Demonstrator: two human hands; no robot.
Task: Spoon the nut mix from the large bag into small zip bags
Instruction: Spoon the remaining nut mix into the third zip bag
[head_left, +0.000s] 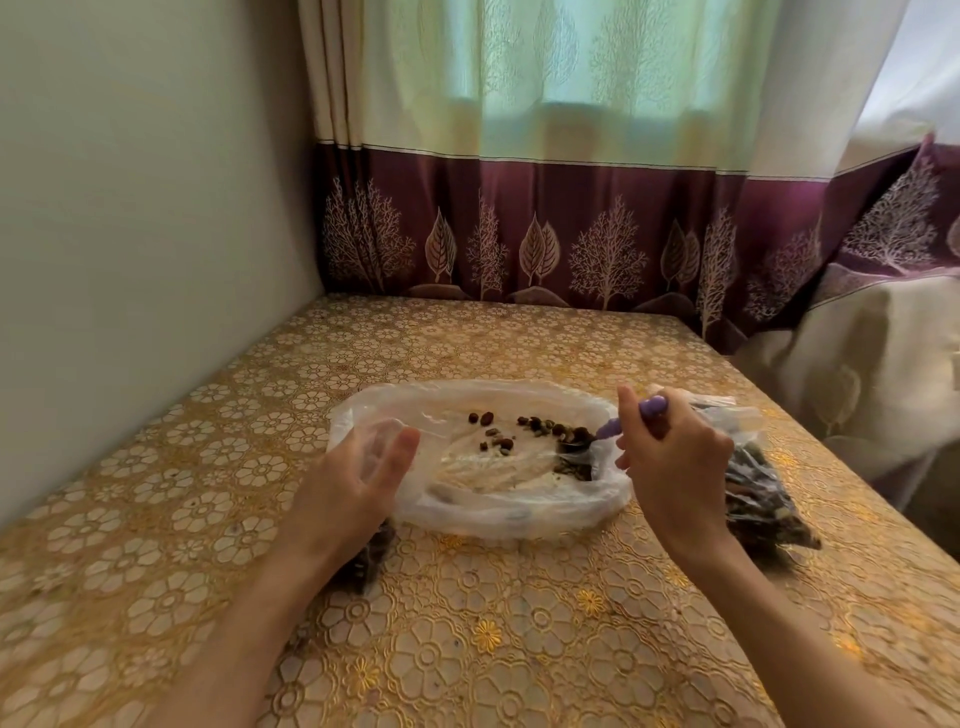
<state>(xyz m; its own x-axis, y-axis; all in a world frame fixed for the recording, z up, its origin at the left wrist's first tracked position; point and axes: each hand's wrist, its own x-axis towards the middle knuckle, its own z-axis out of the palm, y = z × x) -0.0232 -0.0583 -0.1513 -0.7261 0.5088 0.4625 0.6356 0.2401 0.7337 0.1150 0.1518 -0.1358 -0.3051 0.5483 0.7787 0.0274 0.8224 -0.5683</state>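
Left side first: my left hand (358, 478) is on the rim of the large bag (483, 512), thumb and fingers pinching the plastic to keep the mouth spread flat on the table (519, 649). Under that wrist sits a small zip bag (366, 561), dark with mix. Moving across, only a thin scatter of nut mix (540, 428) is left inside, bunched toward the right end. There my right hand (675, 462) is fisted around the purple spoon (623, 418), bowl down among the nuts. I'd rake them into the corner, keep the rim taut, and lift level. Far right, another filled zip bag (758, 493) lies behind that hand.
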